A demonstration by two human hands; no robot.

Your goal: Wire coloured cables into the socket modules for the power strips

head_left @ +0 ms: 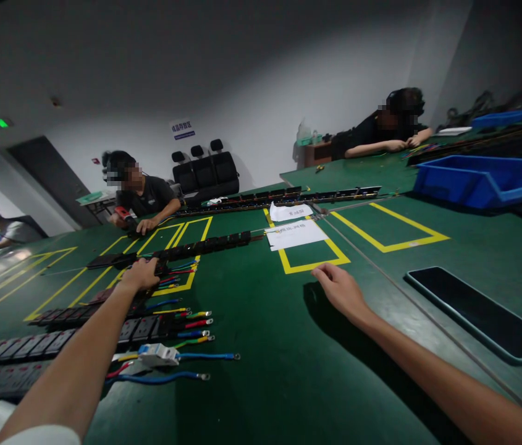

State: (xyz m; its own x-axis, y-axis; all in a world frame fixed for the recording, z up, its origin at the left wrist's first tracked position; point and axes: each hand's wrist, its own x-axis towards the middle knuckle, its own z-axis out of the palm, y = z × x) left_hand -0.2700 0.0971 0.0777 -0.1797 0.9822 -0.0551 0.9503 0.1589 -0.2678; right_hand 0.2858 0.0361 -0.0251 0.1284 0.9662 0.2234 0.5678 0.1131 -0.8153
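Two hands work over the green bench [261,346]. The left hand [140,275] reaches forward and rests, fingers curled down, on the near end of a long black socket strip [205,245], where a fan of coloured leads [180,272] leaves the strip. Whether the fingers actually grip the strip end or only press on it cannot be told from this view. The right hand [339,290] hovers to the right of that strip, palm down, fingers loosely spread, holding nothing.

Step in hand, as judged: taking hold of the strip end at its wiring. The next move calls for a firm grasp on the housing rather than on the leads, and for support from the free right hand, since the strip is long.

Nearer than the socket strip lie further black strips [57,346] with ring-terminal leads, and a white circuit breaker [159,354] on blue wires. Right of the strip lie two paper labels [295,233] inside yellow floor-tape boxes; far right, a dark flat panel [478,312] and a blue bin [483,180]. Beyond the strip, a seated person [144,198] holds a red tool [124,215]; another person [381,133] works at the far bench. The loose leads and neighbouring strips crowd the left side and could snag.
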